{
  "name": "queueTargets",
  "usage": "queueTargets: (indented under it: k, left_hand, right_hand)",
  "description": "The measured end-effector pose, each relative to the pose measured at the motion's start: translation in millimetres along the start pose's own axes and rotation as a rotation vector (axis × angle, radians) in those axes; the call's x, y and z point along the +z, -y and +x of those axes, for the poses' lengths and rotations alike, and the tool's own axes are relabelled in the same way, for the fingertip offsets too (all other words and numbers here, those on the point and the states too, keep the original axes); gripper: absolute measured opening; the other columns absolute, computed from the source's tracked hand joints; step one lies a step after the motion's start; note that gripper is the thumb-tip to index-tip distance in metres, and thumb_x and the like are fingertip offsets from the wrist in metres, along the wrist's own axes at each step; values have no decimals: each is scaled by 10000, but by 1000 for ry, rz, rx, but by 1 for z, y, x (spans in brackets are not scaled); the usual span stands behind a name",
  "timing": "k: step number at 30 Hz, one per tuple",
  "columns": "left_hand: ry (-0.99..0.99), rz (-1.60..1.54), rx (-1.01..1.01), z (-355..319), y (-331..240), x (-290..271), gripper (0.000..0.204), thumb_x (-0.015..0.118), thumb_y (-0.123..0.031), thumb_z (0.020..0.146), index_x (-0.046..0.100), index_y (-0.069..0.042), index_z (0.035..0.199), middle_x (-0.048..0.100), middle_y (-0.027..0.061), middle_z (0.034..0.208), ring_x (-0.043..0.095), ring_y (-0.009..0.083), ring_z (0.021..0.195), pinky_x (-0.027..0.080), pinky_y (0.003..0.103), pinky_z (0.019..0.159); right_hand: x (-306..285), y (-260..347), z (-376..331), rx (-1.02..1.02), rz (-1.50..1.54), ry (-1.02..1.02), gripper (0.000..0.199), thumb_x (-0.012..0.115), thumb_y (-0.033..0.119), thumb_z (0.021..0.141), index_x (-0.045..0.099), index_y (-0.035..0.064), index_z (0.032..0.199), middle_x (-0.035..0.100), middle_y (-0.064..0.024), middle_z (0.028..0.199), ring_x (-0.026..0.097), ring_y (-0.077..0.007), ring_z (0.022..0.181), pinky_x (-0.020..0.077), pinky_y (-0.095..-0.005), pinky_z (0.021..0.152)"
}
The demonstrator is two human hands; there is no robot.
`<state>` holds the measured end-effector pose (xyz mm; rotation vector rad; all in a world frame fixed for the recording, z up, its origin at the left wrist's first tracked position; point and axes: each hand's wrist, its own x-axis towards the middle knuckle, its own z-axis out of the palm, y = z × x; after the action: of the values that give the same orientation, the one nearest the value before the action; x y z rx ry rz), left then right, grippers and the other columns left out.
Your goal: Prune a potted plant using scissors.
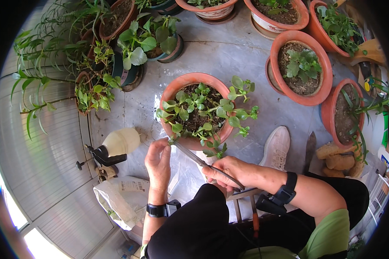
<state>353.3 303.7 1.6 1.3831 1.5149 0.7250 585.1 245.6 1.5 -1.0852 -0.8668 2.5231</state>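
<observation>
A round terracotta pot stands on the floor in front of me. In its dark soil grows a plant with rounded green leaves, some stems hanging over the right and front rim. My right hand grips a pair of long-bladed scissors, which point up and left past the pot's near edge. At the blade tips my left hand is closed in a pinch beside a small bit of green. Exactly what its fingers hold is too small to make out.
Potted plants line the back and right. At the left lies a spray bottle, with a white plastic bag nearer me. My pink shoe is right of the pot, beside a trowel-like blade and tan rolled pieces.
</observation>
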Motion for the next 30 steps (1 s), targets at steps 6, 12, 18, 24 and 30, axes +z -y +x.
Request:
queueTargets:
  k: [6,12,18,24,30]
  left_hand:
    - [-9,21,17,0,-1,1,66,565,2,851,570,10,916,620,65,955,559,143,924,431,289,878]
    - [-42,74,28,-1,0,0,85,566,8,842,577,13,926,622,59,898,568,140,875,445,279,845]
    - [-81,13,-22,-2,-7,-1,78,568,1,857,583,12,933,626,46,913,563,118,875,441,261,832]
    - [-189,-115,54,-32,-33,-47,103,510,44,885,569,-1,956,636,84,990,589,143,934,460,270,840]
    - [-595,179,246,-98,-64,-151,110,509,12,904,571,5,994,623,78,978,588,138,869,483,276,807]
  right_hand:
    - [9,-1,1,-102,50,-127,632,491,611,855,476,79,513,447,-10,418,441,-105,372,325,-266,365]
    - [10,1,1,-47,35,-139,611,514,596,850,476,91,510,448,-4,418,451,-103,374,327,-259,370]
    - [5,16,-15,16,5,-121,515,562,540,850,613,31,787,461,27,544,445,-75,442,367,-225,419]
    - [2,25,-35,-123,-721,-184,507,533,464,892,530,19,649,463,-105,509,449,-230,431,370,-356,450]
    - [3,47,-74,-113,-860,-177,502,549,417,894,518,10,602,437,-149,492,436,-278,452,379,-377,486]
